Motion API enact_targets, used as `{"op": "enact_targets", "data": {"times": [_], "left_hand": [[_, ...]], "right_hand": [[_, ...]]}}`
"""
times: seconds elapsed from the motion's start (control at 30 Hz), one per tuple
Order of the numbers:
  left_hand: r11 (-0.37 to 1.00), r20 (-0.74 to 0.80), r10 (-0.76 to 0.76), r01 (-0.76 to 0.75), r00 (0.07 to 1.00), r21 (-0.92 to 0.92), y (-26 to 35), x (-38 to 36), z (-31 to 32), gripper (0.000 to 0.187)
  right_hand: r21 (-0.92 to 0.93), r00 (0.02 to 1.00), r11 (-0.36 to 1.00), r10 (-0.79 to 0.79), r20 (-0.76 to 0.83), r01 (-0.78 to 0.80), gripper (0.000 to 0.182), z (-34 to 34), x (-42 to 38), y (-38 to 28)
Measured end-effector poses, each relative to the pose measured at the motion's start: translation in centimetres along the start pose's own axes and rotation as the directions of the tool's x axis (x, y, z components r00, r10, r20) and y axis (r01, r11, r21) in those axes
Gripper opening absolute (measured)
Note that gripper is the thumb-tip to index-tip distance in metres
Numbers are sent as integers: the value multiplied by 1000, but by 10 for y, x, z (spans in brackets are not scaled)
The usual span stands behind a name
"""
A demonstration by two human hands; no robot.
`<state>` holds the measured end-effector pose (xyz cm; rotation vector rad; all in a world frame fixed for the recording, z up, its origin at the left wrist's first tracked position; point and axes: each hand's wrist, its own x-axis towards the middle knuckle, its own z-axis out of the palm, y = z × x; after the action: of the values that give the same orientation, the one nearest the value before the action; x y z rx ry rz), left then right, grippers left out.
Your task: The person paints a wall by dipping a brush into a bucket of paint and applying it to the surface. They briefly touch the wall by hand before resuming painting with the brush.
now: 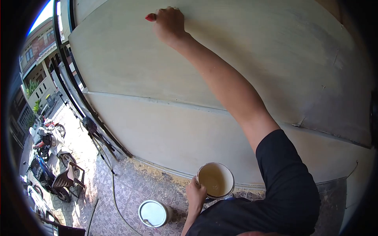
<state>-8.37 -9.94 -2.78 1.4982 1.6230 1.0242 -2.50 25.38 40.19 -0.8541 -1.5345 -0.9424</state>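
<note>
My right hand [169, 25] is raised at the top, closed round a tool with a red handle end [151, 17] that sticks out to the left. The tool's working end is hidden behind the hand, against the pale wall [130, 63]. Low in the view, my left hand [196, 193] grips the rim of a white bucket [233, 181] at its left side. The bucket is tilted toward me and holds some tan liquid [212, 181]. On the tiled floor to its left stands a second bucket with a white lid [152, 213].
A ledge [157, 100] runs across the wall. A hose [114, 196] lies on the tiled floor [122, 196]. At the left are a metal gate frame [71, 74], a brown chair [67, 179] and parked motorcycles [41, 169]. Houses stand beyond.
</note>
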Motion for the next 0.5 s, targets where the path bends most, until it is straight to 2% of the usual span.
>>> {"op": "enact_targets", "data": {"times": [0.03, 0.07, 0.13, 0.17, 0.23, 0.27, 0.33, 0.37, 0.4, 0.47, 0.5], "left_hand": [[1000, -17, 4, -3, 1000, 19, -2, 0, 0, 25], [999, -31, 9, -8, 999, 38, -2, -1, -1, 26], [999, -13, -42, 42, 999, 34, -4, -2, -2, 33], [998, -11, -36, 37, 999, 56, -6, 0, -1, 33], [996, 1, -29, 28, 1000, 81, -9, 3, 1, 32], [995, 12, -28, 27, 1000, 96, -8, 5, 2, 31], [994, 26, -21, 18, 999, 109, -11, 13, 6, 30], [993, 31, 4, -8, 1000, 119, -14, 15, 8, 30], [991, 34, 26, -31, 999, 129, -17, 14, 8, 30], [991, 55, 30, -37, 998, 130, -14, 15, 5, 30], [991, 70, 36, -45, 997, 127, -13, 16, 3, 30]], "right_hand": [[95, 997, 995, -19, 71, 12, 16, 5, -1, -6], [98, 997, 995, -19, 74, 11, 16, 5, -3, -4], [295, 999, 955, 14, -29, -5, 15, -24, 1, 2], [154, 998, 987, 39, 54, -47, 21, -44, 2, 20], [192, 987, 972, 149, -64, -134, 30, -65, -5, 76], [231, 982, 965, 154, -110, -126, 35, -93, -11, 89], [-58, 980, 997, 46, -196, -59, 18, -121, -19, 132], [-26, 932, 999, 11, -364, -22, 23, -136, -24, 137], [-96, 933, 991, 53, -356, -93, 23, -148, -28, 137], [-374, 966, 924, -19, -259, -82, 24, -175, -31, 132], [-371, 965, 925, -17, -263, -84, 24, -182, -33, 116]]}}
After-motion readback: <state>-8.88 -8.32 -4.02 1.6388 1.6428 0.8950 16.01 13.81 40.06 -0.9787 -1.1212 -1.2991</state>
